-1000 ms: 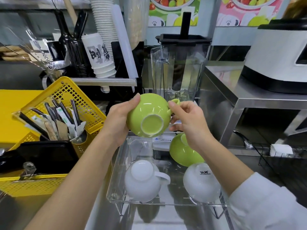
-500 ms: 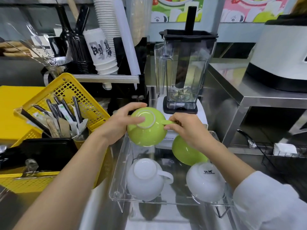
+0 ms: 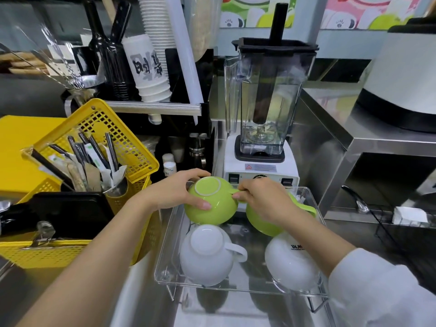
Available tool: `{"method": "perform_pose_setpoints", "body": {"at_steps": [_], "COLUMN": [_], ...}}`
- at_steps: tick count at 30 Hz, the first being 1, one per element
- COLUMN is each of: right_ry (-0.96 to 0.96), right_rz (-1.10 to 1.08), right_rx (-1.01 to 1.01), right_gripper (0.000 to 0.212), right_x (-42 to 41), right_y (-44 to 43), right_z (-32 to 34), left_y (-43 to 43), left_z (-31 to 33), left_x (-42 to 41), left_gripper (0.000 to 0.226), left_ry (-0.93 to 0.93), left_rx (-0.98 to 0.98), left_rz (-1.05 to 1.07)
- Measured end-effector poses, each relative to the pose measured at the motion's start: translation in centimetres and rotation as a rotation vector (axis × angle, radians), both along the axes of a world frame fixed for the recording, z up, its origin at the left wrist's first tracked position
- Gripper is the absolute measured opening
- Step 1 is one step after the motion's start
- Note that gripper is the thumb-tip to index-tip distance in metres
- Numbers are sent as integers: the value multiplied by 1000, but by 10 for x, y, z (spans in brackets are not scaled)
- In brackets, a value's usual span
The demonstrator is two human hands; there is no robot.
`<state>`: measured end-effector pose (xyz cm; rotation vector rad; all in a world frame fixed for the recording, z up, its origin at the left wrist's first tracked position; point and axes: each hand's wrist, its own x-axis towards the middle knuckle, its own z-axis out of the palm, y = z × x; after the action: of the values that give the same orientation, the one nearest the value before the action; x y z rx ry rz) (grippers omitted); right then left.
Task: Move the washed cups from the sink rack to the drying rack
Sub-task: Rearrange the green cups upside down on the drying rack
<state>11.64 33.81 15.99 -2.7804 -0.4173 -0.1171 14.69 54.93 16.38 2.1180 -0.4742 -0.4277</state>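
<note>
Bright, even overhead light; soft glare on the steel counter (image 3: 146, 291) & clear drying rack (image 3: 165, 260); faint shadows under the cups; wide-angle bending at edges; white sleeve (image 3: 377, 291) blurred at bottom right; centre sharp.

My right hand (image 3: 264, 201) covers most of the second green cup (image 3: 262, 223); the white appliance (image 3: 401, 79) at far right is cut off.
</note>
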Motion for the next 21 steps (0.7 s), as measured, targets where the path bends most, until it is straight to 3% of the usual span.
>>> {"method": "perform_pose_setpoints", "body": {"at_steps": [6, 11, 16, 21], "right_ry": [-60, -52, -50, -53], "right_rz": [79, 155, 192, 177], "right_rx": [-170, -275, -268, -272], "right_gripper": [36, 35, 38, 28], "right_x": [0, 4, 9, 13], "right_y": [3, 3, 3, 3], "right_z": [2, -2, -15, -15], "left_y": [0, -2, -5, -6], "left_z": [-4, -1, 1, 1], "left_x": [3, 4, 2, -1], "left_gripper": [74, 93, 88, 80], "left_ry": [-20, -65, -133, -159], "left_rx": [152, 283, 392, 428], "left_rz": [-22, -12, -1, -4]}}
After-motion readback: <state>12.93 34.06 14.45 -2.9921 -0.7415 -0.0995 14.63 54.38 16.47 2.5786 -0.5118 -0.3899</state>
